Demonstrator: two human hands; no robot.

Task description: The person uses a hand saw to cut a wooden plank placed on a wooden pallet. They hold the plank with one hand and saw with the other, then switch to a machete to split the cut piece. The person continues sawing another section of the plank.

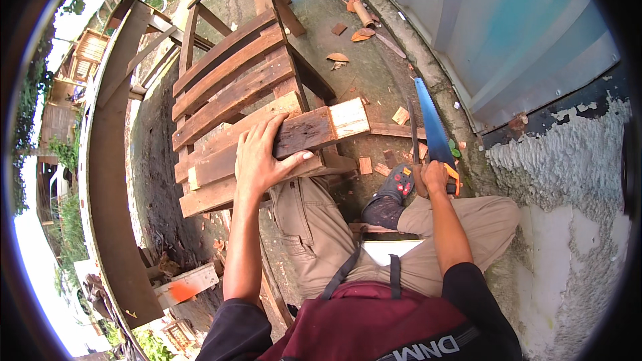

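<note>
A dark, weathered wooden plank (302, 135) lies across the slatted wooden piece, its right end pale and freshly bared. My left hand (259, 154) grips this plank from above, fingers over its far edge and thumb along the near side. In my right hand (433, 178) is a handsaw (435, 124) with a blue blade and orange-black handle. The blade points away from me, apart from the plank. A narrow dark blade (412, 127) with a brown handle stands beside the saw; I cannot tell whether my right fingers also touch it.
The slatted wooden piece (231, 87) stands ahead on legs. Wood offcuts (365, 165) and dry leaves (338, 57) litter the concrete. A metal sheet wall (508, 33) and rough plaster wall (568, 160) bound the right. A long brown board (107, 160) stands left. My shoe (394, 187) rests near the saw.
</note>
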